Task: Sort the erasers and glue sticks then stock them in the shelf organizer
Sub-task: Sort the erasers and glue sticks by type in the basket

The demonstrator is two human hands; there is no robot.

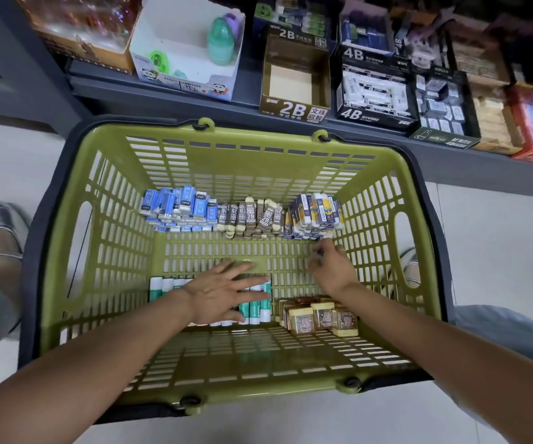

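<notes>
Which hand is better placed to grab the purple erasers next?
Right. The right hand is just below the purple erasers at the basket's far right, while the left hand rests flat on the glue sticks.

The premises were a stationery shop. A grey metal display shelf ran along the far side, carrying open cardboard retail boxes set side by side: a brown box printed "2B", nearly emptied; a black box printed "4B", filled with wrapped white erasers; and a white panda-printed box labelled for pencil sharpeners. A green slotted plastic shopping basket with dark handles stood on the pale tiled floor before the shelf. It held bulk stock grouped by kind: blue-sleeved erasers, brown "2B" erasers and green-and-white glue sticks.
</notes>
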